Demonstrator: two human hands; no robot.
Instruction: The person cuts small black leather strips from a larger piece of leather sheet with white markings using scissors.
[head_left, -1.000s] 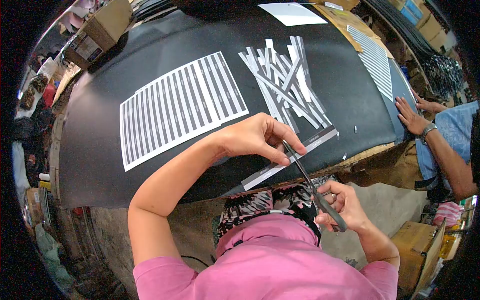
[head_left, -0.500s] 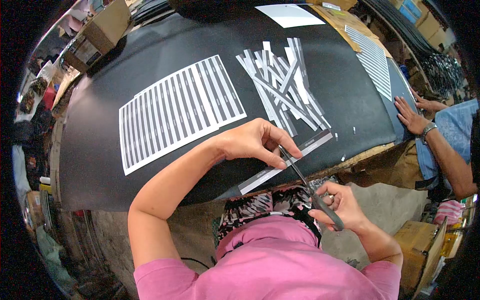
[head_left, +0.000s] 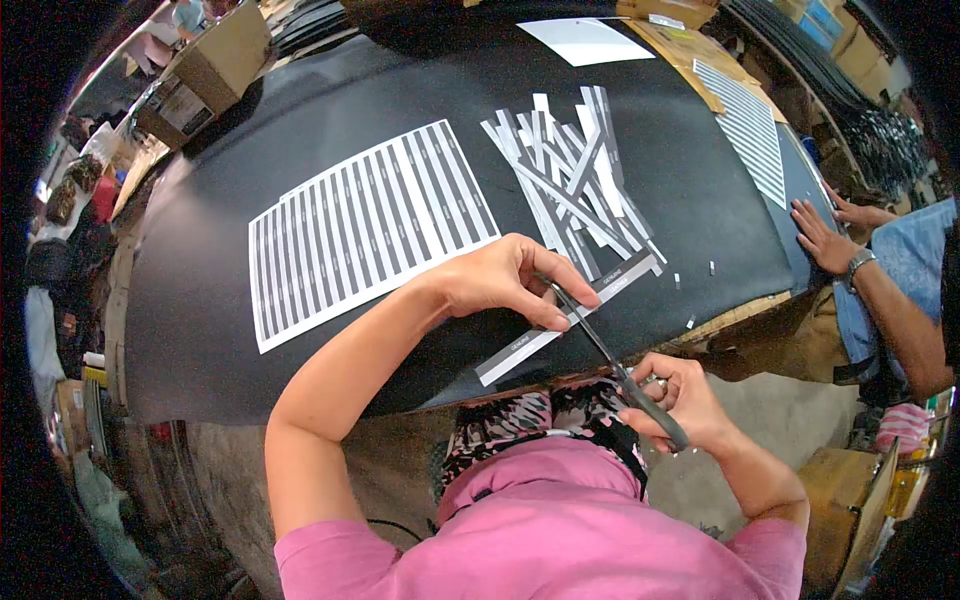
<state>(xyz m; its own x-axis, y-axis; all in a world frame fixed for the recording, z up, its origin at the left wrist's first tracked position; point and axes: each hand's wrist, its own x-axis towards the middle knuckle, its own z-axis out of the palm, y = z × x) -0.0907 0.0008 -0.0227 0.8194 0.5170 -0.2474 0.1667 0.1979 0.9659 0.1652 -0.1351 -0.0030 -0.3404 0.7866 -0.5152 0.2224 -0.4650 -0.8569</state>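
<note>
My left hand (head_left: 507, 284) pinches a black-and-white printed strip (head_left: 522, 354) between thumb and fingers, close over the table's near edge. The strip slants up to the right, with the word GENUINE on its dark band. My right hand (head_left: 692, 402) grips a pair of dark-handled scissors (head_left: 652, 405), whose narrow blades reach across the middle of the strip, between my left thumb and fingers. Just beyond the strip lies a loose pile of similar cut strips (head_left: 577, 180). Left of it are overlapping striped sheets (head_left: 345, 240), partly behind my left forearm.
A black-covered table (head_left: 190, 330) spreads in front of me. Tiny paper scraps (head_left: 690, 321) lie near its right edge. A white sheet (head_left: 585, 42) and another striped sheet (head_left: 745, 125) are at the back right. Another person's hand (head_left: 825, 238) rests at the right; a cardboard box (head_left: 205, 80) stands back left.
The view has shifted slightly, so the table things appear a little lower and to the right. My right hand and the scissors sit slightly closer to the strip. My left hand keeps its pinch.
</note>
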